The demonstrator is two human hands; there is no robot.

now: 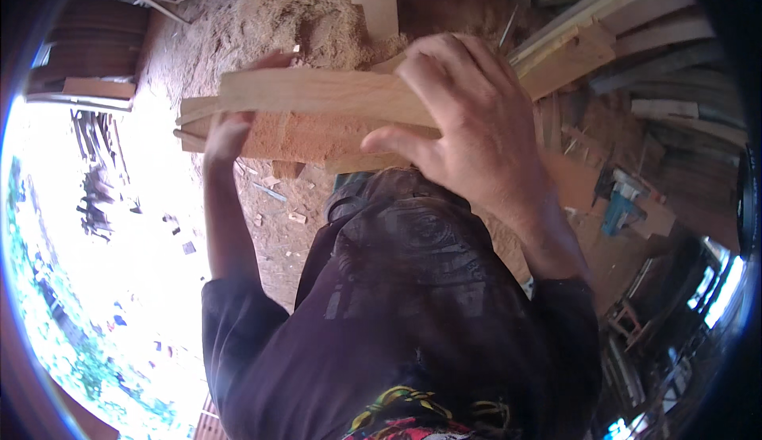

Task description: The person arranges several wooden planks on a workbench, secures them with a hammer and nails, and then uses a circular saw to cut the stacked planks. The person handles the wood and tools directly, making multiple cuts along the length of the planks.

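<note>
A pale wooden board (317, 94), slightly curved, lies crosswise in front of my body. My left hand (228, 135) is at its left end, thumb on the near side and fingertips showing past the far edge; the board hides the palm. Over the right end, my right hand (468, 118) spans the board with bent fingers on the far side and the thumb stretched along the near side. Below the board is a wooden surface (305, 137) dusted with sawdust, with more wood at its left end. Both hands are slightly blurred.
Shavings and sawdust (309, 11) are heaped on the far ground. Stacked timber (571, 55) stands at the far right. A teal power tool (623, 204) sits on the right among boards. Wood offcuts (296, 218) litter the ground, and bright daylight enters from the left.
</note>
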